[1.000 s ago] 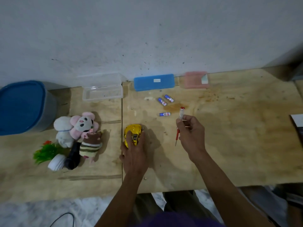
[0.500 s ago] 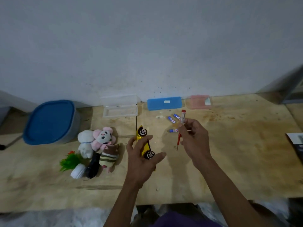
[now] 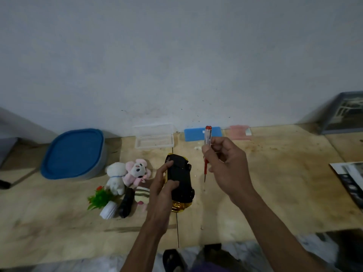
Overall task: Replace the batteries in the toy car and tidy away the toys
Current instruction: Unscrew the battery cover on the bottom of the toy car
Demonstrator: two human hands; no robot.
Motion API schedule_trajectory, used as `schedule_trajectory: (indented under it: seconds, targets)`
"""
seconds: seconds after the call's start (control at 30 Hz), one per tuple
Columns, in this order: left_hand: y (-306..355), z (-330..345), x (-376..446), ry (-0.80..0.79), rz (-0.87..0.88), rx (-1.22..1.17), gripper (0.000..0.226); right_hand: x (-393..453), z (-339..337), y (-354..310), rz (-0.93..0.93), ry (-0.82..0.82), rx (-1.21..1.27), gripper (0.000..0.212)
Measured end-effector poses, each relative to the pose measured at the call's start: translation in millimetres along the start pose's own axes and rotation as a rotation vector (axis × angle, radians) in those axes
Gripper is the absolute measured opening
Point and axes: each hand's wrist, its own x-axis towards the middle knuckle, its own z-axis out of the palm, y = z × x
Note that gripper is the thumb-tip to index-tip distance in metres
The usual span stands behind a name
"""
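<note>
Your left hand (image 3: 163, 190) grips the toy car (image 3: 179, 182) above the table (image 3: 275, 193), black underside up, exposing the battery side. Your right hand (image 3: 228, 165) pinches the screwdriver (image 3: 206, 152), tip down, ready.

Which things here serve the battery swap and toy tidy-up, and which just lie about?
In use: car, underside up, in the left hand; screwdriver in the right hand; plush toys; blue-lidded tub.

Idle: clear box, blue case, pink case, papers.
</note>
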Motion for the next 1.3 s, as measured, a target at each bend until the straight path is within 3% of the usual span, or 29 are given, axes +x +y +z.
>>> schedule_trajectory:
  seconds: [0.17, 0.27, 0.4, 0.53, 0.87, 1.3]
  targets:
    - [-11.1, -16.5, -7.9, -0.050, -0.110, -0.130, 0.049, -16.2, 3.4, 1.2, 0.014, 0.038, -0.002, 0.006]
    - [-11.4, -17.6, -11.7, -0.101, -0.160, -0.133, 0.057, -20.1, 5.8, 3.6, 0.019, 0.047, -0.018, 0.010]
    - [-2.1, -12.0, -16.1, -0.232, -0.178, -0.081, 0.077, -21.2, 3.4, 2.3, -0.052, 0.054, -0.058, 0.039]
    - [11.3, 7.3, -16.2, -0.256, -0.125, -0.032, 0.080, -21.1, -9.6, -4.8, -0.178, 0.059, -0.048, 0.068]
    - [37.0, 67.2, -12.4, -0.289, 0.071, 0.054, 0.078, -5.0, -51.0, -21.5, -0.402, 0.128, 0.026, 0.060]
    - [41.4, 89.9, -7.5, -0.262, 0.079, 0.023, 0.079, 11.0, -69.0, -17.7, -0.386, 0.126, 0.113, 0.063]
